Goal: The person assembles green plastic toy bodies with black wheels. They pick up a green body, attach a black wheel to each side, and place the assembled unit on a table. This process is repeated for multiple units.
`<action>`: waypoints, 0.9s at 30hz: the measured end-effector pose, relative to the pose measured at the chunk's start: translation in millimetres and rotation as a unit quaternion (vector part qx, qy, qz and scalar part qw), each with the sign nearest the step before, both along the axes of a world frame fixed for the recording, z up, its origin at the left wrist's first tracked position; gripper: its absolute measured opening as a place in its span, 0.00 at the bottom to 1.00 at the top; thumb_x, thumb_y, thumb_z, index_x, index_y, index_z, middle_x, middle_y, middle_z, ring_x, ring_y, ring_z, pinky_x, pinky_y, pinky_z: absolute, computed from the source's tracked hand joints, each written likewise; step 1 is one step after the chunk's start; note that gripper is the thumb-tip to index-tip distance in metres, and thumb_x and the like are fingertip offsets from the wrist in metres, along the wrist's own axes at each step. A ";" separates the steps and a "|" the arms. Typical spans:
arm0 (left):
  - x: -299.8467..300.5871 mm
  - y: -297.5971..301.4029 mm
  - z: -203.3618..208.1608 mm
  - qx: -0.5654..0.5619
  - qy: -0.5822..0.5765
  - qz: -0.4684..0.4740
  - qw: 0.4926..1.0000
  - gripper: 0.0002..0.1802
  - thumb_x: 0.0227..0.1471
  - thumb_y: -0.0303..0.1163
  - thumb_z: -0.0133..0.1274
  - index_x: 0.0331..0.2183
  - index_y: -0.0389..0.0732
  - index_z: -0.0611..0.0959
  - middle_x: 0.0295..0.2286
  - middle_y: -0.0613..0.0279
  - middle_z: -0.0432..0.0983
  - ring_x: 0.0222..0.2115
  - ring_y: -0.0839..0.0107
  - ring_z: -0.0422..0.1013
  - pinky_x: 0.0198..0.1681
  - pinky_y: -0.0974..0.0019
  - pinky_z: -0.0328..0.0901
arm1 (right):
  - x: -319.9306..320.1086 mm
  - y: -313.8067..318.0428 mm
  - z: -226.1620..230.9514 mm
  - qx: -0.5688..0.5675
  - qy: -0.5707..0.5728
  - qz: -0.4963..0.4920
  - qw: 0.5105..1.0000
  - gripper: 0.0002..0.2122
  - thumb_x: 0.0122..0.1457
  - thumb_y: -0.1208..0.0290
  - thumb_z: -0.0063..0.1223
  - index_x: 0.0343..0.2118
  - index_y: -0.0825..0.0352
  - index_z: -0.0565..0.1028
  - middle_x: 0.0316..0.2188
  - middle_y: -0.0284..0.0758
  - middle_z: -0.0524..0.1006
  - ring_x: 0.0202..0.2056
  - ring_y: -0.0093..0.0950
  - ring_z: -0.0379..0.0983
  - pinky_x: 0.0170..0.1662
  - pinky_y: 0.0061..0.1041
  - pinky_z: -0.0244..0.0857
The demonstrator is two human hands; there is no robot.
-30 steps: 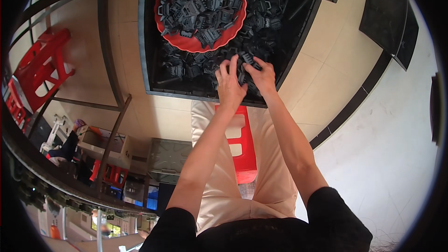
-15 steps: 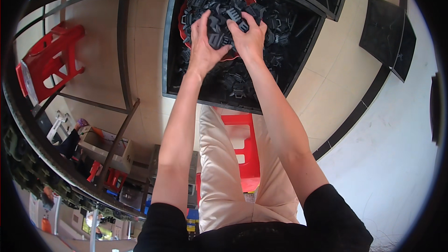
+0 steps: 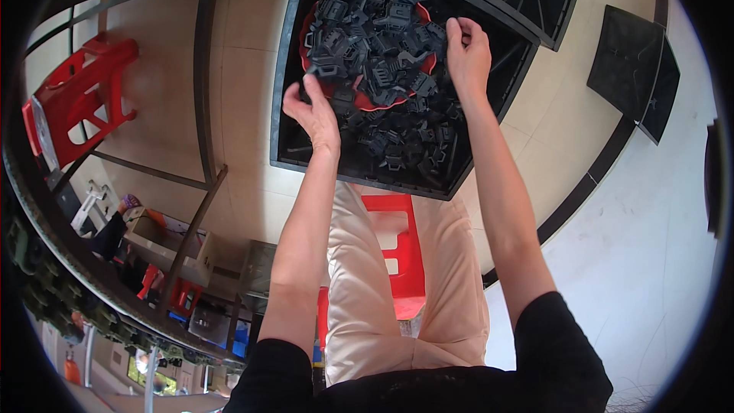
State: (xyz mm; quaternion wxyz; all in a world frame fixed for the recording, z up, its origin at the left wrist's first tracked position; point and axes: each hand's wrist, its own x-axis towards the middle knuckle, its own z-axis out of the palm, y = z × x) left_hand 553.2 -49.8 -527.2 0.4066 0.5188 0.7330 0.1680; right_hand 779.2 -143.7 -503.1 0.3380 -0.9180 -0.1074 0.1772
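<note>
Two hands by a full red bowl

The left hand (image 3: 314,116) is at the near left side of the red bowl (image 3: 370,108). Its thumb and pointing finger are spread wide, and I see nothing between them. I can't tell if a fingertip touches the bowl's edge. The right hand (image 3: 469,61) is just past the bowl's right side, a bit farther out than the left one. Its fingers are curled, with just a small gap showing. I can't tell if it has a little thing tucked inside.

The bowl sits between the two hands, and it is heaped with black parts (image 3: 363,38). Some poke up past the edge. More loose pieces (image 3: 397,141) lie just right of the left hand, on the near side of the bowl. They all sit in a big black tray (image 3: 382,182).

To work around this bowl well, I think the hands should stay even, one on each side. It would help to go slow and touch softly. The high parts near the edge could slip off if they get bumped. The parts look pokey, so fingers should go between them, not push hard on top.
</note>
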 end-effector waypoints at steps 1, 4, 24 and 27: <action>1.9 0.0 -0.4 -0.090 -0.109 0.073 0.987 0.31 0.54 0.51 0.48 0.49 0.36 0.66 0.48 0.51 0.64 0.51 0.59 0.60 0.53 0.58 0.54 | 12.5 -1.2 -17.2 -0.001 0.052 -0.035 0.998 0.23 0.55 0.51 0.49 0.42 0.69 0.72 0.38 0.43 0.75 0.37 0.36 0.73 0.43 0.30 0.64; 2.4 4.4 -6.9 -0.284 -0.350 0.190 0.872 0.24 0.56 0.44 0.46 0.49 0.41 0.65 0.45 0.57 0.68 0.43 0.61 0.69 0.46 0.54 0.63 | 38.1 7.7 -51.8 0.040 0.352 -0.065 0.933 0.23 0.57 0.49 0.45 0.43 0.65 0.73 0.40 0.37 0.75 0.42 0.30 0.71 0.45 0.31 0.63; -11.0 -85.6 102.9 -0.208 -0.304 0.061 0.928 0.29 0.56 0.27 0.45 0.57 0.42 0.56 0.50 0.58 0.64 0.49 0.67 0.61 0.53 0.68 0.54 | -22.4 -64.7 118.8 0.328 0.441 -0.146 0.823 0.21 0.63 0.62 0.41 0.56 0.65 0.62 0.51 0.32 0.68 0.51 0.24 0.65 0.54 0.25 0.58; -19.7 -89.7 171.9 -0.196 -0.250 0.030 0.948 0.32 0.56 0.29 0.46 0.59 0.41 0.52 0.52 0.55 0.61 0.52 0.66 0.58 0.55 0.67 0.52 | -33.6 -68.6 190.5 0.320 0.435 -0.151 0.828 0.20 0.63 0.62 0.41 0.55 0.66 0.62 0.50 0.32 0.69 0.50 0.23 0.65 0.53 0.24 0.58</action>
